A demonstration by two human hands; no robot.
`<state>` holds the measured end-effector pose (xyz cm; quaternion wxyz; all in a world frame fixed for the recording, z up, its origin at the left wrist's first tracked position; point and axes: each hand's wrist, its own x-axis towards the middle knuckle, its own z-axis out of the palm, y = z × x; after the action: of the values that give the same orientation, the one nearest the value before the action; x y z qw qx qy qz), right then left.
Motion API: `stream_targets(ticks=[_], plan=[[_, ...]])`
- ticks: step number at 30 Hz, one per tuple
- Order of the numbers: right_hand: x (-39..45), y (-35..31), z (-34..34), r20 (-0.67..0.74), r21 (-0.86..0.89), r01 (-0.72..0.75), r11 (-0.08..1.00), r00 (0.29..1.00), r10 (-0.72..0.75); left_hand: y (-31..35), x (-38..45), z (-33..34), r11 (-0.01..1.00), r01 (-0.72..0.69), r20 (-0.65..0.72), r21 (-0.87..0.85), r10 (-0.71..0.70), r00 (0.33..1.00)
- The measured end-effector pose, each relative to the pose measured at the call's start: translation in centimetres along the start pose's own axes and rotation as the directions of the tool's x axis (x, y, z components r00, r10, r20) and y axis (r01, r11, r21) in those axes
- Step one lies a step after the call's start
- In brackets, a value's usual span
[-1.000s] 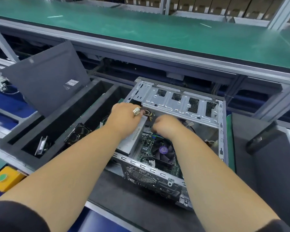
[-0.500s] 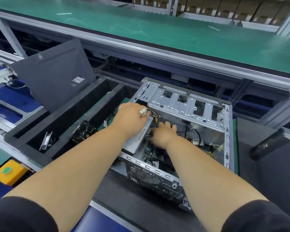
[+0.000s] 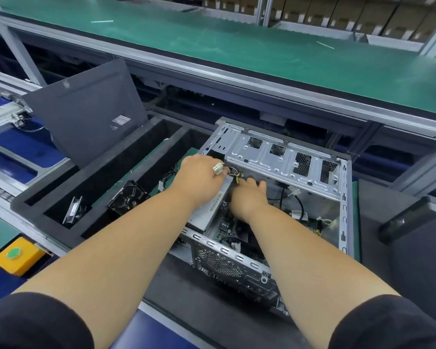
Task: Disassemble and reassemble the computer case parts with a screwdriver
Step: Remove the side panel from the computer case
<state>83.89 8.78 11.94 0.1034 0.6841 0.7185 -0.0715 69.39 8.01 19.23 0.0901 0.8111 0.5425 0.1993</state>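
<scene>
Both hands worked inside the open grey steel computer case (image 3: 282, 157), lying on its side on the dark foam mat (image 3: 186, 293).

The left hand (image 3: 199, 175) clutched a white plastic connector (image 3: 218, 169) with its bundle of coloured wires (image 3: 233, 172), just above the grey metal power supply box (image 3: 212, 207) at the case's left wall. The right hand (image 3: 248, 195) reached in beside it, fingers extended; whether it gripped anything could not be made out. Probably best: keep the bundle lifted clear so no wire snags. No screwdriver showed; the green motherboard (image 3: 223, 229) was mostly hidden beneath the forearms.
</scene>
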Motion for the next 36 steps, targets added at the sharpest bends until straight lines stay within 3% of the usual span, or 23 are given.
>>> stream_targets(ticks=[4, 10, 12, 14, 16, 18, 20, 25, 27, 30, 33, 36], plan=[[-0.5, -0.1, -0.2, 0.13, -0.024, -0.047, 0.999, 0.99, 0.05, 0.0, -0.1, 0.0, 1.0, 0.011, 0.005, -0.026, -0.011, 1.0], [-1.6, 0.0, -1.8, 0.112, 0.047, -0.135, 0.99, 0.985, 0.129, 0.0, -0.1, 0.0, 0.994, 0.048, 0.006, -0.095, -0.048, 0.999], [-2.1, 0.2, -2.3, 0.152, 0.1, -0.16, 0.982, 0.978, 0.143, 0.1, 0.0, 0.0, 0.995, 0.043, 0.017, -0.086, -0.042, 0.999], [-2.7, 0.2, -3.3, 0.124, 0.264, -0.144, 0.954, 0.986, 0.114, 0.1, 0.0, 0.0, 0.997, 0.036, 0.032, -0.074, -0.034, 0.999], [-3.5, 0.0, -4.3, 0.123, 0.563, -0.163, 0.81, 0.986, 0.113, -0.1, 0.1, 0.0, 0.995, 0.028, 0.051, -0.091, -0.024, 0.998], [-4.1, -0.4, -5.2, 0.211, 0.813, -0.274, 0.513, 0.961, 0.178, -0.6, 0.2, -0.1, 0.988, 0.011, 0.087, -0.155, 0.002, 0.996], [-4.7, -0.9, -5.8, 0.29, 0.901, -0.344, 0.265, 0.931, 0.223, -1.1, 0.1, -0.5, 0.972, -0.002, 0.146, -0.236, 0.037, 0.989], [-5.3, -0.7, -5.0, 0.342, 0.9, -0.414, 0.136, 0.864, 0.369, -3.6, -1.0, -1.5, 0.974, -0.024, 0.195, -0.224, 0.069, 0.978], [-5.6, -1.1, -5.2, 0.399, 0.89, -0.45, 0.08, 0.851, 0.342, -4.9, -1.6, -1.8, 0.971, 0.036, 0.166, -0.238, 0.004, 0.986], [-5.5, -1.9, -4.8, 0.284, 0.92, -0.349, 0.178, 0.908, 0.308, -6.5, -2.0, -2.2, 0.899, 0.257, 0.253, -0.354, -0.172, 0.952], [-5.8, -3.0, -4.6, 0.175, 0.956, -0.22, 0.196, 0.959, 0.222, -7.3, -2.3, -2.1, 0.734, 0.506, 0.451, -0.453, -0.301, 0.84], [-5.4, -3.9, -4.5, 0.223, 0.954, -0.246, 0.174, 0.965, 0.139, -7.9, -2.4, -1.8, 0.531, 0.649, 0.597, -0.546, -0.298, 0.745]])
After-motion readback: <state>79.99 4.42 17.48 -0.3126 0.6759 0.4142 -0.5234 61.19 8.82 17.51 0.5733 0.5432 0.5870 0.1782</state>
